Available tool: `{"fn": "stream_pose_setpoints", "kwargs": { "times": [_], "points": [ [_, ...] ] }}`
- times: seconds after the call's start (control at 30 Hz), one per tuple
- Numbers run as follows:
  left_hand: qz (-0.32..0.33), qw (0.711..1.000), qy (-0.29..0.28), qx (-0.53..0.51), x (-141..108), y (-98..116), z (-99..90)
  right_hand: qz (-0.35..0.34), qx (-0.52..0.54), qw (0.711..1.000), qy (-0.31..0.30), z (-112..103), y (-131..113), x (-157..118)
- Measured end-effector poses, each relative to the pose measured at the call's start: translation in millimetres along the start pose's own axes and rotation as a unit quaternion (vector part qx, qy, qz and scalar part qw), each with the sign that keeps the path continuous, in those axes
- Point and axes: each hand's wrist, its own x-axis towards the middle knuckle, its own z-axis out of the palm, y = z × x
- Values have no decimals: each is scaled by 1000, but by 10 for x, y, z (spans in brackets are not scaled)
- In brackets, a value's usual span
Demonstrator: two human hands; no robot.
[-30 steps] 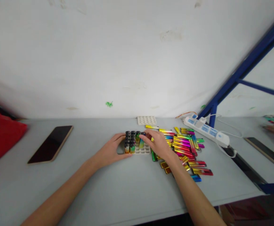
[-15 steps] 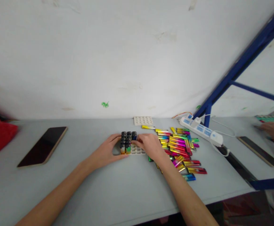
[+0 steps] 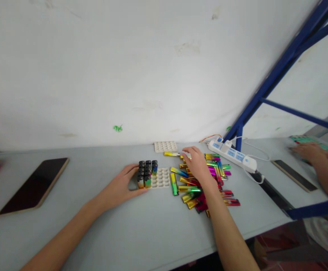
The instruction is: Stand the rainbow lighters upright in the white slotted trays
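A white tray with round holes (image 3: 161, 178) lies on the table, its left part filled with several upright lighters (image 3: 145, 173) with black tops. My left hand (image 3: 124, 184) grips the tray's left end, with fingers at the back corner and thumb along the front edge. To the right of the tray is a loose pile of shiny multicoloured lighters (image 3: 190, 189). Over the back of this pile hovers my right hand (image 3: 196, 163), fingers apart and no lighter visible in them. The palm and arm hide part of the pile.
A second white holed tray (image 3: 165, 146) lies by the wall. At the left is a dark tablet-like slab (image 3: 35, 184). A white power strip (image 3: 231, 153) with cables and a blue metal frame (image 3: 254, 109) stand at right; beyond it, another person's hand (image 3: 307, 150) works.
My right hand has left the tray and moved right, over the lighter pile. A blue-and-yellow lighter now stands in the third column. My left hand stays at the tray. The view has shifted slightly.
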Motion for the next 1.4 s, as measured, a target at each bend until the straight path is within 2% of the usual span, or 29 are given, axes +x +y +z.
{"fn": "stream_pose_setpoints", "kwargs": {
  "times": [0.13,0.2,0.33,0.43,0.53,0.63,0.77,0.87,1.0,1.1,1.23,1.3,1.4],
  "points": [
    [0,1000,5,-2,-1,1,18,28,-4,999,42,-133,236,13],
    [5,1000,6,-4,-3,-4,29,26,19,999,28,-193,246,6],
    [15,1000,12,-4,-9,-14,57,18,59,993,-100,-237,86,-34],
    [11,1000,15,-6,-9,-5,70,19,40,982,-184,-225,-56,-66],
    [5,1000,13,-11,-3,26,62,17,1,974,-225,-199,-134,-91],
    [1,1000,9,-13,9,59,40,4,-29,970,-240,-148,-162,-117],
    [-7,1000,8,-12,13,60,25,-9,-17,975,-220,-80,-180,-129],
    [1,1000,9,-10,5,36,31,-5,37,988,-150,-64,-189,-104],
    [16,1000,16,-5,-4,12,40,62,130,987,-70,-52,-226,-68],
    [10,1000,13,-5,-5,11,32,127,237,962,-44,-13,-310,-59],
    [9,1000,9,-4,1,22,14,196,400,893,-62,63,-490,-52],
    [13,1000,10,-5,4,25,11,198,460,863,-71,100,-569,-55],
    [13,1000,5,-10,4,21,14,174,510,839,-75,141,-634,-75]
  ]
}}
